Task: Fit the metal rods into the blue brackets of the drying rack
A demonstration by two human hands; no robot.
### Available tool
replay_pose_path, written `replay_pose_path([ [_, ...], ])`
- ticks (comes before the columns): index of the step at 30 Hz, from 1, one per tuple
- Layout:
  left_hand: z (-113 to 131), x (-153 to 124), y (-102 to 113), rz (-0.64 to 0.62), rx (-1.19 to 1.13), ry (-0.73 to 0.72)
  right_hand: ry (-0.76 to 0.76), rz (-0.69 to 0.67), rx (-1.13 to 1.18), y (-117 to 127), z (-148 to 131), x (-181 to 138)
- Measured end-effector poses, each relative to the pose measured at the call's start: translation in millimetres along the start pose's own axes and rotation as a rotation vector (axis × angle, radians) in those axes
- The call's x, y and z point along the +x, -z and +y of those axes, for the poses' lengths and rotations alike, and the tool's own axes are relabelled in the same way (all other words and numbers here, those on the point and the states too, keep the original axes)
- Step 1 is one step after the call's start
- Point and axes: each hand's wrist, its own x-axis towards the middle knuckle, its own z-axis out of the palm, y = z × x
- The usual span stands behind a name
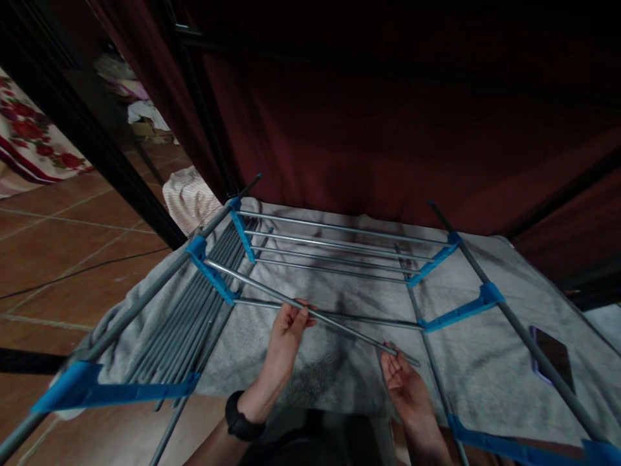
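A slim grey metal rod [347,328] slants across the middle of a frame of grey tubes and blue plastic brackets. Its far left end meets the second left bracket [213,275]; its right end is free, short of the second right bracket [463,315]. My left hand [287,330] pinches the rod near its middle, thumb on top. Close to the free end, my right hand [405,385], palm turned up, has its fingers around the rod. Several rods [334,226] span the far brackets, and another crossbar [363,319] lies just behind the held one.
Several loose rods [194,317] lie side by side at the left on the grey blanket [339,369]. A phone [553,356] rests at the right, beneath the right side tube [528,343]. Dark red curtains [369,142] hang behind. Tiled floor [92,246] shows at the left.
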Motion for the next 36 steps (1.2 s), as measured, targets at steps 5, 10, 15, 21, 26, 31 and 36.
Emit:
replay_pose_path([
  [5,2,-13,-21,-0.184,0.098,-0.068,-0.181,-0.177,0.132,-35,16,-27],
  [10,22,-23,-24,-0.274,0.291,-0.276,-0.449,-0.401,0.074,-72,21,-62],
  [15,58,-18,-9,-0.283,0.479,-0.475,-0.505,-0.504,-0.052,-84,12,-76],
  [21,43,-10,0,-0.464,0.764,-0.64,-0.261,-0.287,-0.048,-79,-7,-60],
  [26,10,-3,14,-0.51,1.118,-0.84,-0.127,-0.188,-0.071,-71,-18,-53],
  [31,-10,8,47,-0.55,1.378,-0.851,-0.038,-0.163,-0.075,-68,-25,-51],
  [36,-34,24,78,-0.527,1.457,-0.882,0.063,-0.157,-0.021,-67,-26,-42],
])
